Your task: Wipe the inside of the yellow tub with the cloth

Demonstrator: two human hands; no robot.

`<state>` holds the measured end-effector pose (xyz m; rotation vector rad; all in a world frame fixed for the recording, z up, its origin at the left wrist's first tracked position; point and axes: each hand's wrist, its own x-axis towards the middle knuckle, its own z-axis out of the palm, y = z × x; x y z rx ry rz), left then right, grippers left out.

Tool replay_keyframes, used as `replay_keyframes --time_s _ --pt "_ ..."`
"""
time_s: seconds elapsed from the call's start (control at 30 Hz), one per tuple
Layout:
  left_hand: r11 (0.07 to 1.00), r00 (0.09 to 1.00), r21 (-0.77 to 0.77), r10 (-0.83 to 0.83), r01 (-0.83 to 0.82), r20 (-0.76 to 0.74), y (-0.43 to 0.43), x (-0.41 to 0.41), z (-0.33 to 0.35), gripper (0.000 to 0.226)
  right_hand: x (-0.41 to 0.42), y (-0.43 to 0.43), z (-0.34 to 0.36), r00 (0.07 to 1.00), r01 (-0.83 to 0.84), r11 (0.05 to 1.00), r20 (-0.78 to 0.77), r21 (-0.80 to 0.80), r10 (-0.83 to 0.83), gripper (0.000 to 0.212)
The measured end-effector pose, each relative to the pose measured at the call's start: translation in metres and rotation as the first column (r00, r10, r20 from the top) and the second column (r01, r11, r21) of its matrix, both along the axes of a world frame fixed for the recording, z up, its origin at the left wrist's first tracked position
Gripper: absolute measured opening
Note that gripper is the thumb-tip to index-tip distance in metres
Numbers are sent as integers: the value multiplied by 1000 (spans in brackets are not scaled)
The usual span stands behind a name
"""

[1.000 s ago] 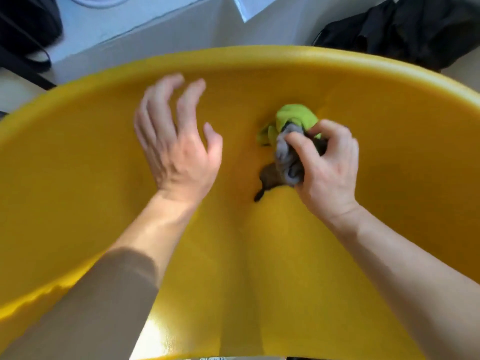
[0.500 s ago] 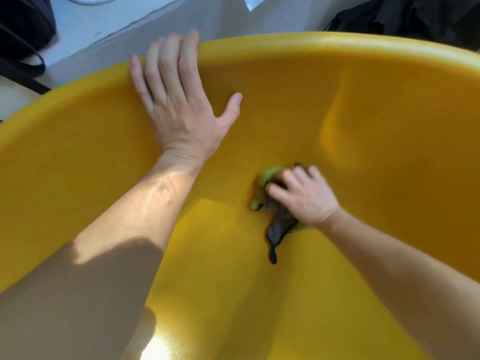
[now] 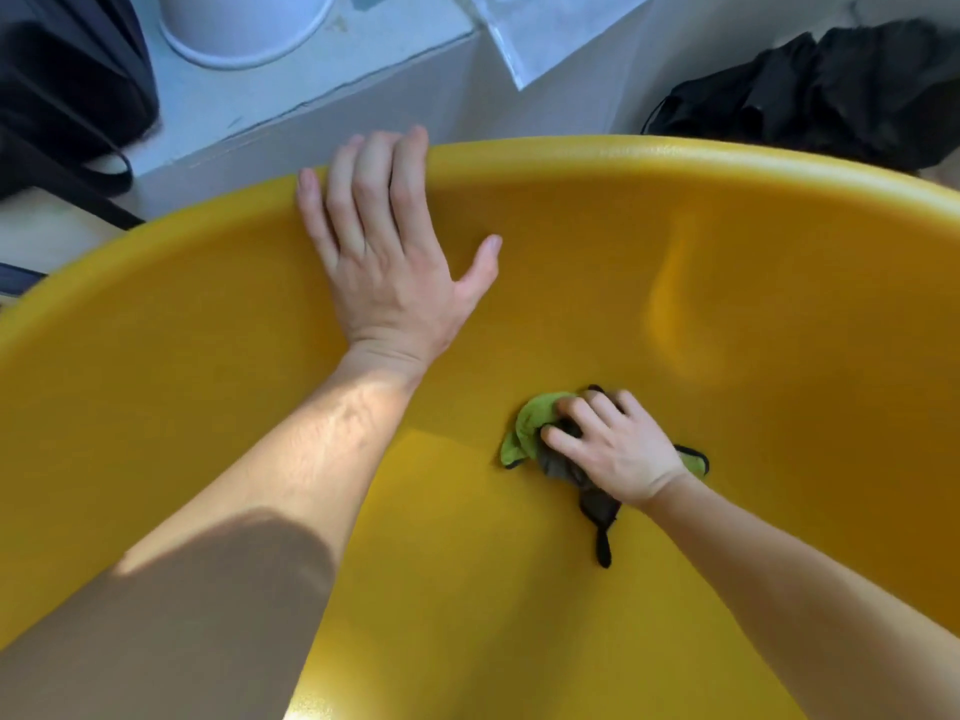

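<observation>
**Head view: cloth pressed low in the tub**

The right hand (image 3: 618,449) presses a bunched green-and-grey cloth (image 3: 535,433) against the inner wall of the large yellow plastic tub (image 3: 727,314), fingers curled over it. The left hand (image 3: 384,257) lies flat and spread near the rim. Beyond the rim: a white box (image 3: 322,90), a white round container (image 3: 244,23) and black fabric (image 3: 831,90).
</observation>
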<state>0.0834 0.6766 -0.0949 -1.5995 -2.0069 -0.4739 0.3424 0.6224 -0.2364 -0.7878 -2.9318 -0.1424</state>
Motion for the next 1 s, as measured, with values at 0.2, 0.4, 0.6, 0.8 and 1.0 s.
replay_keyframes --time_s 0.2,0.4,0.6,0.8,1.0 --pt "1000 999 -25 -1 2 34 -4 5 6 85 -38 105 100 905 162 906 -425 390 21 20" --pt "1000 999 18 8 -9 33 -2 7 3 84 -36 42 2 962 -125 965 -208 230 175 21" --pt "1000 997 -23 -13 15 72 -5 7 4 84 -26 -69 -42 995 -91 983 -59 -160 83 43" --pt "965 972 -218 -101 147 211 -49 7 20 90 -16 -56 -24 941 -299 944 119 -143 316 26" --pt "814 998 -580 53 -20 40 -182 -49 -29 100 -38 65 66 964 126 947 -261 297 -47 23"
